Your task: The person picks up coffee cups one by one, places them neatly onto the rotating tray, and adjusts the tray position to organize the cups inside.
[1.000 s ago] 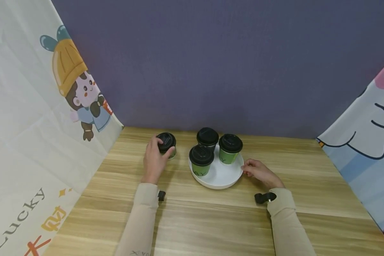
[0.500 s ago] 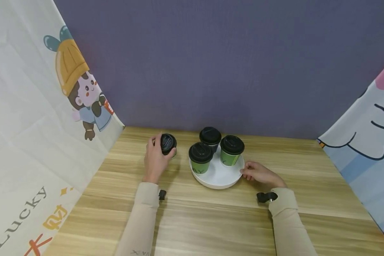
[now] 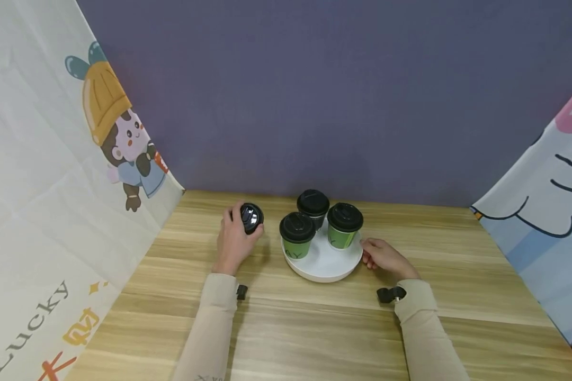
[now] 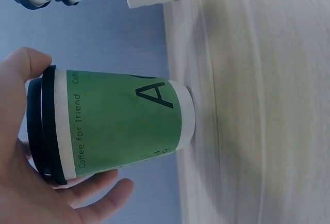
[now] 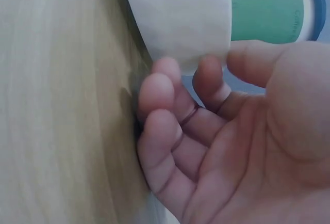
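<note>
My left hand (image 3: 234, 242) grips a lidded paper coffee cup (image 4: 124, 121) around its black lid, left of a round white tray (image 3: 328, 264). That cup is green with a white base, and in the left wrist view the base sits close over the tabletop. On the tray stand three similar cups: a front one (image 3: 297, 238), a right one (image 3: 344, 227) and a back one (image 3: 313, 203), partly hidden. My right hand (image 3: 385, 256) pinches the tray's right rim; in the right wrist view thumb and index finger meet the white wall (image 5: 180, 17), other fingers curled.
The wood-grain table (image 3: 305, 333) ends at a dark blue-grey backdrop (image 3: 286, 95). Printed cloths hang at the left (image 3: 38, 159) and right (image 3: 553, 222). Each wrist carries a small black mount.
The cup in my left hand has tilted and shifted slightly toward me, its lid now catching light. The right hand stays at the tray rim, and the tray cups have barely shifted.
</note>
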A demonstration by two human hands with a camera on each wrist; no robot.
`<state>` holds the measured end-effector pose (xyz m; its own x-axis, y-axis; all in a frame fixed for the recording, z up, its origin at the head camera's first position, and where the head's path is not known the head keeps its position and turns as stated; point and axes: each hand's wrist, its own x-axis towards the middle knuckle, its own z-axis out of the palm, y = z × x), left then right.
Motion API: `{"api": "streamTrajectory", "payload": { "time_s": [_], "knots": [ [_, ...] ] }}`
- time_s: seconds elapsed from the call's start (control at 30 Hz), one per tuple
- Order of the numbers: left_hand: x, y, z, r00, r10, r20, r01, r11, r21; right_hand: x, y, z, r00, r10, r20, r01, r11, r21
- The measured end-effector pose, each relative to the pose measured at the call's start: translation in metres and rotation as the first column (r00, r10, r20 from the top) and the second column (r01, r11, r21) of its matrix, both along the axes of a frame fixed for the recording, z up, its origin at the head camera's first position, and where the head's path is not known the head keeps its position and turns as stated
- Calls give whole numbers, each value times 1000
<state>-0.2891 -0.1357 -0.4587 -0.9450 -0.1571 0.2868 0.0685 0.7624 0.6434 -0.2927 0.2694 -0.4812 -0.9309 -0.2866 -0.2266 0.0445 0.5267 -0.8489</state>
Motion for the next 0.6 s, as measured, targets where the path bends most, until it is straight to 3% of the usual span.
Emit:
{"api": "streamTrajectory", "payload": {
  "time_s": [0.6],
  "knots": [
    [-1, 8, -2, 999, -20, -32, 18, 999, -46, 0, 0, -2, 1000, 0, 8, 0, 1000, 24]
  ]
}}
